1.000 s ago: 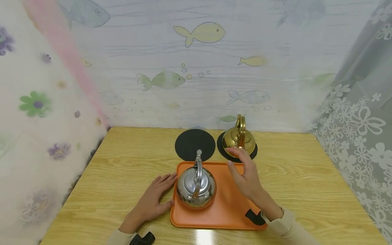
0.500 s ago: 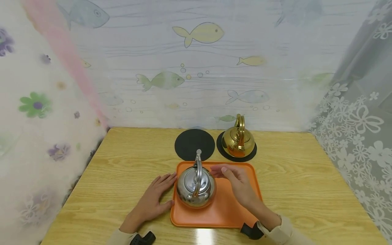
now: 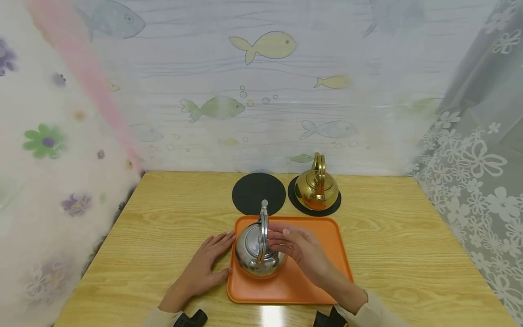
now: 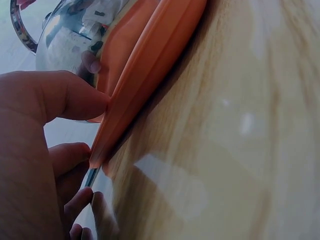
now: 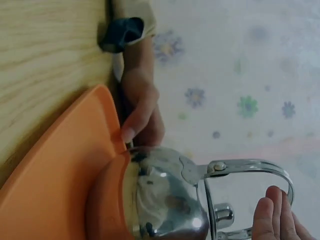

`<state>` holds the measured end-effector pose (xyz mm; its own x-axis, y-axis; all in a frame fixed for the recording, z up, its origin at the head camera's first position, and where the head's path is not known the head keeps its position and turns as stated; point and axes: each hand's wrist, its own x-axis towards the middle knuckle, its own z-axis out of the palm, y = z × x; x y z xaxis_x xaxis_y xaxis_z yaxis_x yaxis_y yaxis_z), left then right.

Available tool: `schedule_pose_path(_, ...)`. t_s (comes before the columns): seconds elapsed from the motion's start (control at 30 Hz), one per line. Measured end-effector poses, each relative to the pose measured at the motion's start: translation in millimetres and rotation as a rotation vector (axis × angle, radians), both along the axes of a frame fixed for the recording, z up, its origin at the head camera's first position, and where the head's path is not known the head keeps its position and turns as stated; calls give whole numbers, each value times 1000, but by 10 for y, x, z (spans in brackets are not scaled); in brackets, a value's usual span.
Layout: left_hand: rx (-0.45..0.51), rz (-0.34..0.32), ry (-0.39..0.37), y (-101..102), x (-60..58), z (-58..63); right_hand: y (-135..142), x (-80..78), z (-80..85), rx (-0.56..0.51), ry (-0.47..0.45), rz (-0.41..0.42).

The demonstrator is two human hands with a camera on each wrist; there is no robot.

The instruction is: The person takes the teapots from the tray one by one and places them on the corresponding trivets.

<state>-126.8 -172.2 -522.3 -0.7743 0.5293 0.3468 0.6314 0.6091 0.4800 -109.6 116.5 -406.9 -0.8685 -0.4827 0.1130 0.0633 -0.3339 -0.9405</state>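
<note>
Wood-grain tabletop runs back to a fish-printed curtain, and at its far side a gold kettle stands on the right one of two black discs. Nearer, the silver kettle sits upright on the left part of an orange tray. A second ago the right hand was up by the gold kettle; now its fingertips are at the silver handle, which, I judge, brings the work to that kettle. Those fingers are straight and pressed together, not wrapped round the handle; whether they touch it I cannot tell. The left hand has stayed put, fingers slightly spread, thumb and fingertips against the tray's left edge. Right fingers hide some of the kettle's right side; the right wrist view cuts off the palm, the left wrist view most of the handle.
</note>
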Motion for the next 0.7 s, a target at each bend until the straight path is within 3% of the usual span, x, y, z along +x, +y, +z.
schedule_pose_path(0.3,-13,-3,-5,2,-5,8,-90,-22,-13,-39,-128,39)
schedule_pose_path(0.53,-18,-6,-12,14,-13,-1,-160,-33,-49,-61,-184,12)
schedule_pose_path(0.7,-26,3,-15,3,-10,-5,-204,-51,-67,-3,-196,-28)
